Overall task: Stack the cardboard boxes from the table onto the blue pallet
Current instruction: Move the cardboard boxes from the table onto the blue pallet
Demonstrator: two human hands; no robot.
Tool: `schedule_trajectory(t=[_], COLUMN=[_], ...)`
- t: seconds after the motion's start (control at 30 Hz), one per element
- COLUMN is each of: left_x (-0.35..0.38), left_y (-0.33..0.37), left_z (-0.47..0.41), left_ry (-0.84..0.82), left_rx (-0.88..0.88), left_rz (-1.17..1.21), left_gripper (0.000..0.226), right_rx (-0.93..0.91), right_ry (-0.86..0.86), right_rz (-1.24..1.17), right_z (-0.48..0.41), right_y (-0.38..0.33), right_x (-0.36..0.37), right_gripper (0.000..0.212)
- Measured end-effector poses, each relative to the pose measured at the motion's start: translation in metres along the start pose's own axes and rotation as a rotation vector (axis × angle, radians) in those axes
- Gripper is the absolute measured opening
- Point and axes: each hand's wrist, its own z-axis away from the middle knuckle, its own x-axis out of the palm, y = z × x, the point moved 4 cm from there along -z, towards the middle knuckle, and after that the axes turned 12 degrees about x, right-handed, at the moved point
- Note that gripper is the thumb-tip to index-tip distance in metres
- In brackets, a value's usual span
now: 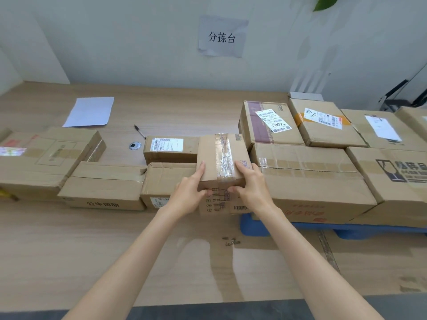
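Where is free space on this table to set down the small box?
Bare wood for the small box runs along the table's near edge, before the left boxes, and at the back beyond the pen. The blue pallet is crowded with stacked boxes.

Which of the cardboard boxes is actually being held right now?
The small box with clear tape down its top, gripped at both sides by the left hand and right hand. The rest lie unheld on the table or blue pallet.

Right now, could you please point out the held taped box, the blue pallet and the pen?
small taped box (218,155): head view, taped top face
blue pallet (250,227): head view, near left corner
black pen (139,131): head view, middle of barrel
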Motion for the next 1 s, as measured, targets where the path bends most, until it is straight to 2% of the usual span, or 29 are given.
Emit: schedule_trajectory(t=[0.27,0.4,0.5,0.7,1.0], left_x=[-0.085,-0.118,-0.134,-0.136,-0.100], left_y=[0.047,0.056,0.052,0.053,0.078], left_z=[-0.015,-0.017,-0.014,-0.003,-0.011], left_ry=[0.150,0.164,0.108,-0.028,-0.042], left_rx=[0.108,0.153,0.160,0.169,0.203], left_rz=[-0.012,0.087,0.239,0.498,0.668], left_gripper=[0.083,0.080,0.083,0.076,0.075], right_rx=[-0.187,-0.294,-0.372,-0.448,-0.500], right_ry=[0.145,0.235,0.252,0.299,0.404], right_rz=[-0.090,-0.117,-0.136,-0.071,0.018], right_z=[0.002,0.009,0.020,0.038,0.051], right_y=[-0.066,-0.093,-0.112,-0.132,-0.122], right_x=[-0.064,-0.081,-0.088,-0.091,-0.112], right_gripper=[0.077,0.076,0.077,0.077,0.087])
